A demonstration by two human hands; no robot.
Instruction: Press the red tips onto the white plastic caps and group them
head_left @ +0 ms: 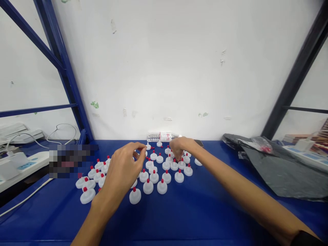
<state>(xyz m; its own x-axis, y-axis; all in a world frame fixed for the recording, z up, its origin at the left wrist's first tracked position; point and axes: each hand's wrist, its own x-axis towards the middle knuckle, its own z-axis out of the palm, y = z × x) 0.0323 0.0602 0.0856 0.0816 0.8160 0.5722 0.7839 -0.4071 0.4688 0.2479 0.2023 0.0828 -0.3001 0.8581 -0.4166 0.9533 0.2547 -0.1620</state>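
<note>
Many white round plastic caps with red pointed tips stand on the blue tabletop, among them a white cap [162, 187] near the front of the middle group. My left hand [125, 162] is raised over the left-centre, between two groups of caps. Its thumb and index finger curve together into a pinch; whatever is between the tips is too small to make out. My right hand [178, 147] reaches down into the back of the middle group, fingers bent and pressed together. Its fingertips are beside the red tip of a white cap [174, 166]; what they grip is hidden.
A clear bottle [153, 137] with a red-and-white label lies by the wall. A dark grey plastic bag [276, 167] spreads at right. Power strips [30, 164] and cables sit at left. Blue metal posts [71, 82] frame the table; a phone-like dark object [199, 142] lies behind my right wrist.
</note>
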